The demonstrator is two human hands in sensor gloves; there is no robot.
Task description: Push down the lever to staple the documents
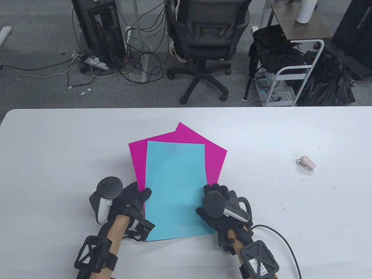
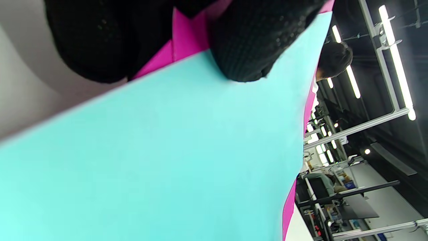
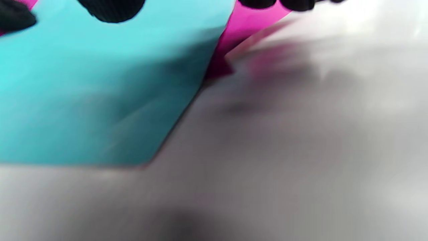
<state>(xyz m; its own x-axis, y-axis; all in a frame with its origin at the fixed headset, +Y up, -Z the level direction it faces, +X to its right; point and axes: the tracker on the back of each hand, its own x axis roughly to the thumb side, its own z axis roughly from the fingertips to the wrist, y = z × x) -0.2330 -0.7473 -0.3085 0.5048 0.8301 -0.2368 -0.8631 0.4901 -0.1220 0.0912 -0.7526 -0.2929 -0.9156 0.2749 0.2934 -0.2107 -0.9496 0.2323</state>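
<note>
left hand and right hand hold the blue sheet edges over pink sheets. grip closure cannot be told. the stapler lies well apart on the surface.

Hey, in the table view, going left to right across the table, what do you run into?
left hand → blue sheet lying on the pink sheets → right hand → stapler, alone on the table off to the right.

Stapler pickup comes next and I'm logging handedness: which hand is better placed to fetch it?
Right, probably. The stapler lies apart on the table's right side, nearer the right hand. The left hand sits beyond the blue sheet.
</note>
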